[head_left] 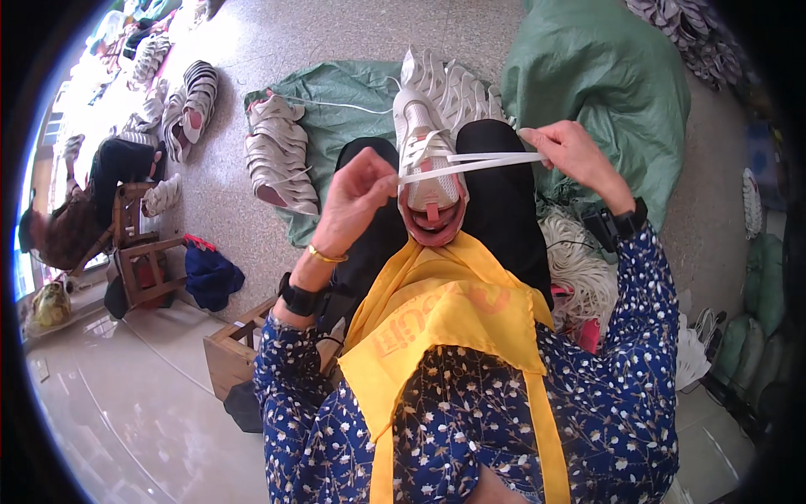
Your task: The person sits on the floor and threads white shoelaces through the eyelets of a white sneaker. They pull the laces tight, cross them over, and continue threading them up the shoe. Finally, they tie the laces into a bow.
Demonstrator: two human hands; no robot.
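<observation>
A white and grey sneaker (417, 126) with a pink lining lies between my knees, its toe away from me and its heel opening toward me. White lace crosses its upper part. A flat white shoelace (495, 160) stretches in two strands over the tongue and to the right, above my right knee. My right hand (573, 153) is closed on the lace's right end, out beyond the sneaker. At the sneaker's left edge, my left hand (357, 197) pinches the lace between thumb and fingers. A yellow apron (445, 311) lies over my lap, just below the heel.
Overlapping shoes (281, 155) form a row at left on a green sheet (336, 92); more shoes (445, 84) lie beyond my knees. A green sack (600, 92) bulges at right, above a white lace bundle (575, 260). Another person (67, 218) sits far left near wooden stools (147, 269).
</observation>
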